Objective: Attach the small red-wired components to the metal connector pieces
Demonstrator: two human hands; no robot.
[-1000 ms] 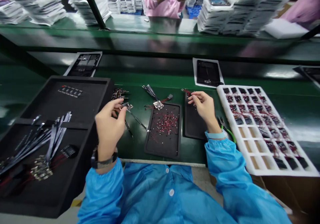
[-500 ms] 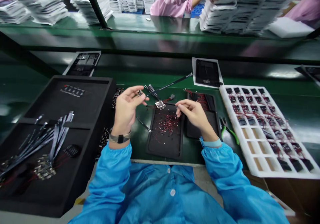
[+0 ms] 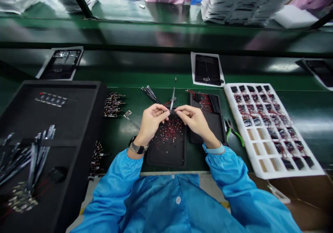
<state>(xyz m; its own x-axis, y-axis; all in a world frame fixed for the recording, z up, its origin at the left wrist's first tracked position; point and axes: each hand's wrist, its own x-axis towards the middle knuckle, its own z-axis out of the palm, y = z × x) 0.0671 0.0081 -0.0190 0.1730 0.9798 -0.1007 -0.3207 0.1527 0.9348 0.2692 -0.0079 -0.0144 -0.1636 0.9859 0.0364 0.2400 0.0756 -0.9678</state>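
My left hand (image 3: 154,121) is closed in a pinch at the lower end of a flat ribbon cable (image 3: 173,94), which points away from me. Close beside it, my right hand (image 3: 193,120) has thumb and forefinger pressed together; whatever is between them is too small to make out. Both hands are over the top of a black tray (image 3: 166,156) that bears a heap of tiny parts with red wires (image 3: 170,130). A small circuit board (image 3: 127,114) with its own ribbon cable lies left of my left hand.
At left stands a large black tray (image 3: 90,87) with ribbon cables. Small boards (image 3: 113,104) are piled beside it. On the right are another black tray (image 3: 208,130), green-handled pliers (image 3: 233,133) and a white foam tray (image 3: 256,165) of wired black parts. Beyond are dark panels (image 3: 208,68).
My left hand has come down and right, close to my right hand. The board lies on the table at left, and a ribbon cable is upright between my fingertips. The view has shifted.
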